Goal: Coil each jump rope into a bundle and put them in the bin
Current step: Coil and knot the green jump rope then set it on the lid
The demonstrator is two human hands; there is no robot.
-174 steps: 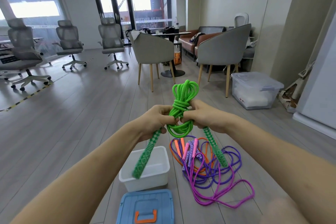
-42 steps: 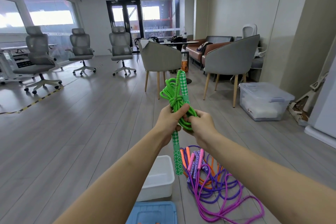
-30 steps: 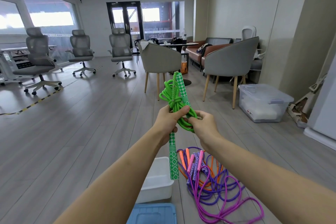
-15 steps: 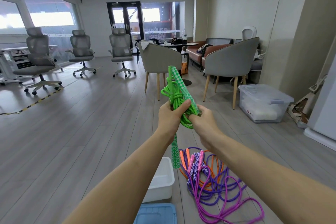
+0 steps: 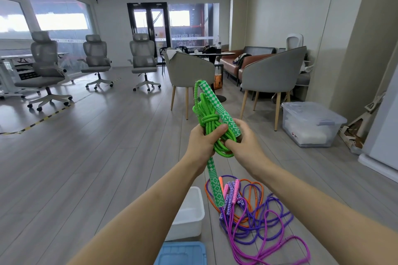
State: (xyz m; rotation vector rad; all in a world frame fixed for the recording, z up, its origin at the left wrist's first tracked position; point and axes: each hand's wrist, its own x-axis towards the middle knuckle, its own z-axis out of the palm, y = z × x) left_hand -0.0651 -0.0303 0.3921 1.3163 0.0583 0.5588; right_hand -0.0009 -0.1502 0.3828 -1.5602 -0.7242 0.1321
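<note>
I hold a green jump rope (image 5: 208, 119) coiled into a knotted bundle in front of me at chest height. My left hand (image 5: 202, 143) grips the bundle's middle, with one patterned green handle hanging down below it. My right hand (image 5: 245, 142) holds the lower loops and the other handle, which points up and away. On the floor below lie pink, purple and orange jump ropes (image 5: 254, 217) in a loose tangle. A white bin (image 5: 189, 215) stands on the floor left of that tangle, partly hidden by my left forearm.
A blue lid (image 5: 181, 254) lies at the bottom edge, in front of the bin. A clear lidded storage box (image 5: 310, 123) sits at the right. Grey armchairs (image 5: 271, 73) and a round table stand ahead, office chairs (image 5: 46, 66) at the left.
The bundle was upright with loops on top; since then one handle has been swung up beside the loops, and it has tilted to the right. Both hands keep their hold.
</note>
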